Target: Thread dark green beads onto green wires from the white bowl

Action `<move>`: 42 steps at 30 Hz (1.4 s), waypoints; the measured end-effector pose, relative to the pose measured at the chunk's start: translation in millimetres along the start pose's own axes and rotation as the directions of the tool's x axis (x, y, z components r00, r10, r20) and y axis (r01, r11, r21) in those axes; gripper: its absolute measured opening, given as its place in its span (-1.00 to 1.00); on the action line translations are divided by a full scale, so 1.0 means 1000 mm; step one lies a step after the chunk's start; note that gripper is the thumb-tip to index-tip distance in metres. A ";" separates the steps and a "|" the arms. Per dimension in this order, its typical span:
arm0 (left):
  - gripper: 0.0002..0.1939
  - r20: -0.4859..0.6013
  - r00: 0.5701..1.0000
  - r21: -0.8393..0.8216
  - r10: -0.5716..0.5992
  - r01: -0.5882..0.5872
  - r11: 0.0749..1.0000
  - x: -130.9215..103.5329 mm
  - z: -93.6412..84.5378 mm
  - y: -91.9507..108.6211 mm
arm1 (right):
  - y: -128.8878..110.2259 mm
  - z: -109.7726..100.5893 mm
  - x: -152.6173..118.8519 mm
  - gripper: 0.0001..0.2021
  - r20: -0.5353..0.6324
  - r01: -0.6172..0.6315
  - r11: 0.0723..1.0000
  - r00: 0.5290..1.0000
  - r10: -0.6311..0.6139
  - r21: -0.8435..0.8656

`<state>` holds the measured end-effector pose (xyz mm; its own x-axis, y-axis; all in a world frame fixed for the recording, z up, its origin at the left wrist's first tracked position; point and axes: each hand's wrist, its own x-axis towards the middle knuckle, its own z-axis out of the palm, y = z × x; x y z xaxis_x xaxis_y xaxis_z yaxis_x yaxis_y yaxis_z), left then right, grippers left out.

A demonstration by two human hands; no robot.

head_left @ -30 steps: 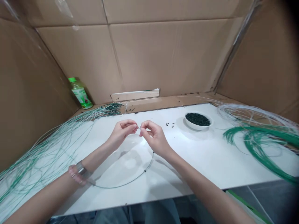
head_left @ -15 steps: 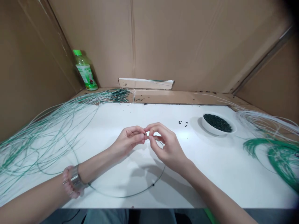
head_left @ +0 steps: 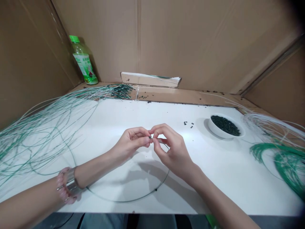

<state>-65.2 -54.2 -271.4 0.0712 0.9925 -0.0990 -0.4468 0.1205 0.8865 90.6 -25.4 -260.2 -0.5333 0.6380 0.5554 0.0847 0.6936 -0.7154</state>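
Pinches with left hand (head_left: 137, 140), thumb pressed to forefinger, directly beside a matching closed pinch of right hand (head_left: 170, 144), near the middle of a smooth white tabletop (head_left: 221, 181). Grasps there, in both pinches, the end of a thin, flexible green strand (head_left: 128, 201), apparently together with a small dark bead, though mostly covered by fingertips. Emerges from behind right-hand fingers, bows toward the near edge in a wide, even arc and reaches left forearm, carrying one black bead (head_left: 156, 190) low on the curve. Includes, at left wrist, a polished metal band (head_left: 72, 182) next to a bracelet (head_left: 64, 187) of rounded pink beads. Presents, to the right, a round, plain white bowl (head_left: 218, 129) heaped with dark, granular beads (head_left: 226, 125), plus a few loose beads (head_left: 192, 125) scattered between the bowl and right hand. Spreads along the left side into a tangled bundle (head_left: 47, 124) of green and white strands, densely beaded at the far tips. Curls at the right edge into a loose green coil (head_left: 286, 165) near springy white strands (head_left: 271, 121). Backs onto brown, creased cardboard panels (head_left: 178, 41). Stands upright in the far left corner as a clear plastic bottle (head_left: 82, 63) with a bright green cap and a green-and-white label, printed in characters too small to read reliably.
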 end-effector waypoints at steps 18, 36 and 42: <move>-0.79 -0.107 0.994 -0.017 0.033 -0.035 0.999 -0.008 0.005 -0.007 | 0.007 0.009 -0.004 -0.85 -0.122 0.158 0.959 0.974 -0.190 -0.234; -0.92 -0.088 0.961 0.263 0.263 -0.232 0.936 -0.008 0.003 -0.005 | 0.005 0.007 -0.003 -0.86 -0.144 0.129 0.954 0.974 -0.172 -0.271; -0.94 -0.058 0.939 0.316 0.339 -0.305 0.898 -0.010 0.004 -0.004 | 0.005 0.006 -0.002 -0.88 -0.100 0.106 0.969 0.986 -0.130 -0.222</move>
<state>-60.9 -64.3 -272.3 -0.1363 0.9738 0.1819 -0.1416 -0.2009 0.9693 87.5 -25.6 -267.4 -0.4530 0.5725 0.6835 0.2125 0.8138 -0.5408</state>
